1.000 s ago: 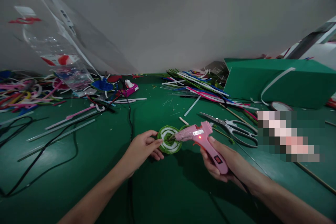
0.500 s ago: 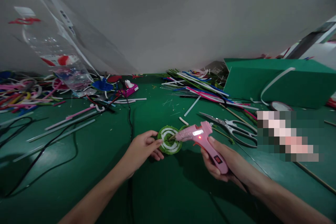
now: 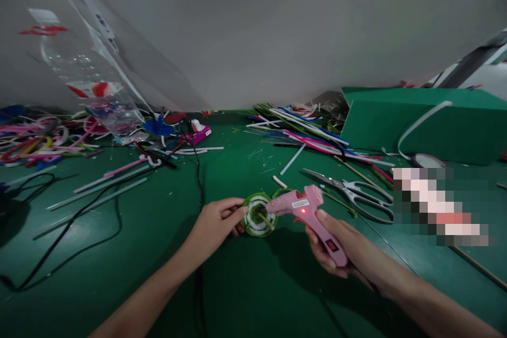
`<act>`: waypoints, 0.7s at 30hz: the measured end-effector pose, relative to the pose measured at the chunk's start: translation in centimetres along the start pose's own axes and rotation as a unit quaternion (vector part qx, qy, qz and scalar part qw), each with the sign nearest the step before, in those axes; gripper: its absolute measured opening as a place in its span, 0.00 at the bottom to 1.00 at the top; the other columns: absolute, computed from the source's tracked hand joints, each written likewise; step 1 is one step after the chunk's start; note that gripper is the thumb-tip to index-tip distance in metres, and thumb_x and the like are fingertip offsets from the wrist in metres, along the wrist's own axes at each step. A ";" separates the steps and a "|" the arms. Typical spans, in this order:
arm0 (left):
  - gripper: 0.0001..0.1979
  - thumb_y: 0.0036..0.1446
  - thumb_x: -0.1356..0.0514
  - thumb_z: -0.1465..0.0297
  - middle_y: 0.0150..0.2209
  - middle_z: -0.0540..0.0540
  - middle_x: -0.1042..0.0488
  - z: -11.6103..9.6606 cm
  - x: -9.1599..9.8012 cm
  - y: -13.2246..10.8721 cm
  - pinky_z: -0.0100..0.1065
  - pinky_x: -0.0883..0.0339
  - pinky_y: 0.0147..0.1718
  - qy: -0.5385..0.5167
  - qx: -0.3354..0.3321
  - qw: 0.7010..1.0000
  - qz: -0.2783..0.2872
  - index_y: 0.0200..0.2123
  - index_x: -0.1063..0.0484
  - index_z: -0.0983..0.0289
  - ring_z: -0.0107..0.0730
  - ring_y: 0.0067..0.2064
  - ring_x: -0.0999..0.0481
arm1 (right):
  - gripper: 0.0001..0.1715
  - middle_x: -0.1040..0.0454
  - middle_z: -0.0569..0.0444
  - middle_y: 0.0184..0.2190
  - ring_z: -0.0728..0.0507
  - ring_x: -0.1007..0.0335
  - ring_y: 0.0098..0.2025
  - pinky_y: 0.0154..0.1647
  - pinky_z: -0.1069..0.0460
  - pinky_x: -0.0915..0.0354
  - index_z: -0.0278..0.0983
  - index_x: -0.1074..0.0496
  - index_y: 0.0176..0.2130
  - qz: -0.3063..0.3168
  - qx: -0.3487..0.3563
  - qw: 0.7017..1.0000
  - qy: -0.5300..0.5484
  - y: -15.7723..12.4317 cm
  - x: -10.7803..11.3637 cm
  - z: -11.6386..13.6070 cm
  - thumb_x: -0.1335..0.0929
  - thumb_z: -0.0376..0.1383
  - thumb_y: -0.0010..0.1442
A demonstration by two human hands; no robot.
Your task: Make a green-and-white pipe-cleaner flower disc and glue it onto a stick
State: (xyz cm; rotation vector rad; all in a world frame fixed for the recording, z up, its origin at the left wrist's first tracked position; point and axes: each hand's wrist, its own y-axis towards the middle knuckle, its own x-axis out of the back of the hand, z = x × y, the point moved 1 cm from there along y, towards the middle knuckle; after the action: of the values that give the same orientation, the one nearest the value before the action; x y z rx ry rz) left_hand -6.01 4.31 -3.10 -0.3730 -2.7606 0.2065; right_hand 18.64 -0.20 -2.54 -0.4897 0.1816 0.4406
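My left hand (image 3: 224, 217) pinches the left rim of a small round coil (image 3: 257, 227) of green and white fuzzy pipe cleaner, wound in rings. A thin tan stick (image 3: 268, 222) stands out from the coil's middle, tilted toward the lower right. Wrapped around the handle of a pink hot glue gun (image 3: 322, 227) is my right hand (image 3: 336, 245). The gun's red light is lit. Its nozzle points left at the coil's centre, close to the stick; whether it touches cannot be made out.
Scissors (image 3: 348, 190) lie right of the glue gun. Behind them are a pile of pipe cleaners (image 3: 304, 129) and a green box (image 3: 420, 127). At left stand a plastic bottle (image 3: 89, 79), glue sticks (image 3: 95, 206) and a black cord (image 3: 59, 243). A purple power block (image 3: 198, 134) sits at the back.
The coil has turned in my left hand, and its stick now points toward the lower right. The glue gun stays close to the coil's centre.
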 end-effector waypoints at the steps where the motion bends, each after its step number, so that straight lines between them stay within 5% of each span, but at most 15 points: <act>1: 0.13 0.54 0.43 0.67 0.24 0.50 0.25 -0.1 0.0 0.0 0.28 0.33 0.21 0.009 -0.005 1.000 -0.003 0.42 0.26 0.63 0.29 0.23 0.27 | 0.27 0.40 0.61 0.15 0.54 0.50 0.14 0.13 0.58 0.57 0.35 0.39 0.28 -0.002 0.004 1.000 -0.007 -0.1 0.0 -0.1 0.46 0.53 0.62; 15: 0.14 0.57 0.47 0.64 0.30 0.50 0.34 -0.7 -0.2 -0.5 0.28 0.34 0.22 0.097 -0.079 0.992 -0.014 0.39 0.24 0.62 0.24 0.22 0.31 | 0.28 0.38 0.60 0.16 0.53 0.48 0.16 0.16 0.57 0.52 0.34 0.36 0.28 -0.013 0.011 0.996 -0.086 -0.8 -0.7 0.2 0.46 0.51 0.63; 21: 0.20 0.51 0.42 0.67 0.40 0.54 0.33 -1.0 0.2 -0.6 0.28 0.32 0.26 0.119 -0.086 0.989 0.024 0.50 0.31 0.58 0.33 0.36 0.30 | 0.28 0.39 0.60 0.16 0.53 0.48 0.16 0.16 0.57 0.53 0.34 0.36 0.27 -0.016 0.010 0.996 -0.093 -0.6 -0.7 0.2 0.46 0.52 0.63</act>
State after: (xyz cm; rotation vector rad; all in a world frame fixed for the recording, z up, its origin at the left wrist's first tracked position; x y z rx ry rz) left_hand -5.95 3.87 -1.94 -0.4760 -2.5416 -0.0629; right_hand 18.33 -0.85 -1.97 -0.4294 -0.0010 0.4503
